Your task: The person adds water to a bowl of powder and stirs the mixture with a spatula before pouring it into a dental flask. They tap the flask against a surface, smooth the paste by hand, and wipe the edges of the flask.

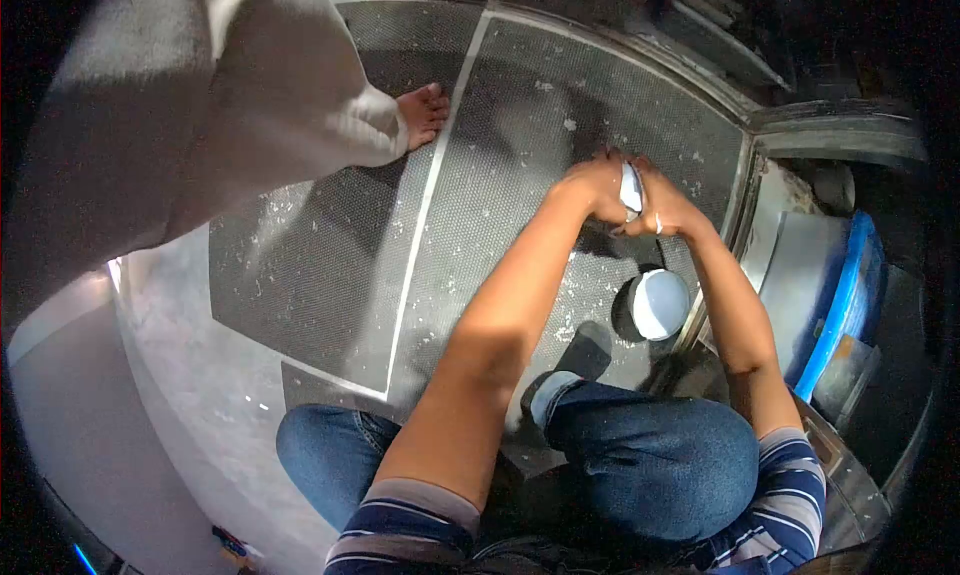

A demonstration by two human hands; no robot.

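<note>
My left hand (598,187) and my right hand (668,211) meet in front of me, low over the dark textured floor. Between them is a small white, shiny object (631,189), mostly covered by the fingers, so its kind does not show. Both hands are closed around it. A pale band sits on a finger of my right hand. Nearer to me, below the right hand, a round container with a white top (660,304) stands on the floor.
Another person's bare foot (425,115) and beige trouser leg (270,105) are at upper left. White specks dot the floor (330,245). A blue-edged plastic container (838,305) stands at right, by a raised ledge (742,190). My bent knees are close below.
</note>
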